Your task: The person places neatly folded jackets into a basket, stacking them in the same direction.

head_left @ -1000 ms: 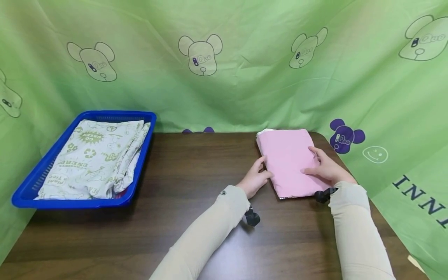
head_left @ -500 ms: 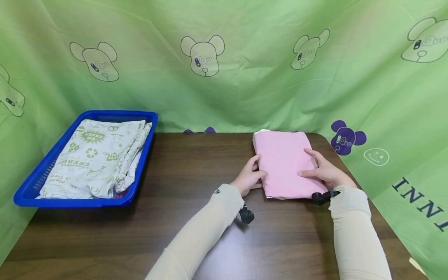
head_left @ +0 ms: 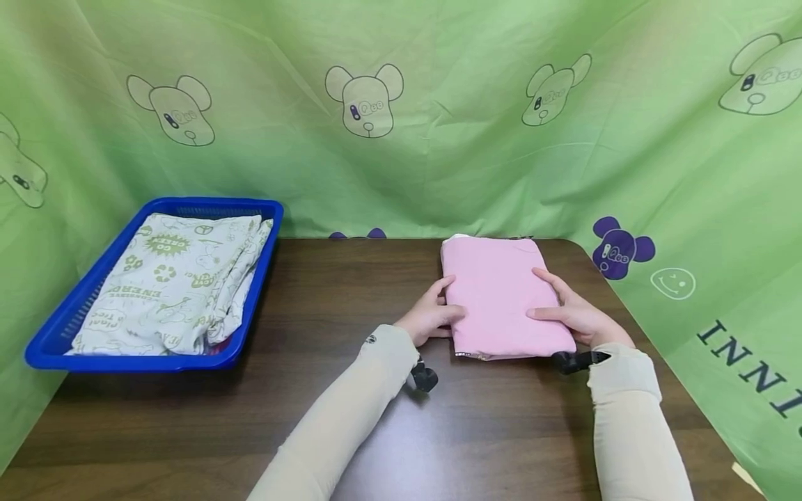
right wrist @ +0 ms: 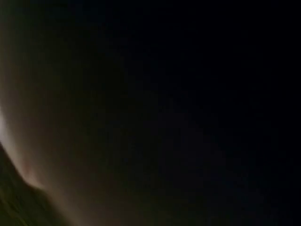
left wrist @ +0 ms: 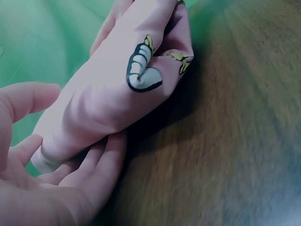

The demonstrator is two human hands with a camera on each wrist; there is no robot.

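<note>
A thick, folded pink cloth [head_left: 495,296] lies at the table's right back, a strip of white peeking out at its far left corner. My left hand [head_left: 426,316] holds its left side, thumb towards the top and fingers at the lower edge. In the left wrist view, fingers of the left hand [left wrist: 70,193] tuck under the pink cloth [left wrist: 89,103], whose folded end bears a white, black and yellow print. Gripping the opposite side, my right hand [head_left: 583,319] has its thumb on the top face. Almost everything in the right wrist view is dark.
A blue plastic basket [head_left: 144,362] stands at the left, with a folded white cloth [head_left: 163,278] printed in green inside it. Brown wooden tabletop [head_left: 501,431] spreads in front. A green curtain [head_left: 426,174] with bear heads hangs along the back and sides.
Both hands and the pink cloth have shifted left and slightly nearer together. The left fingers now reach further round the cloth's lower left edge. The basket stays put.
</note>
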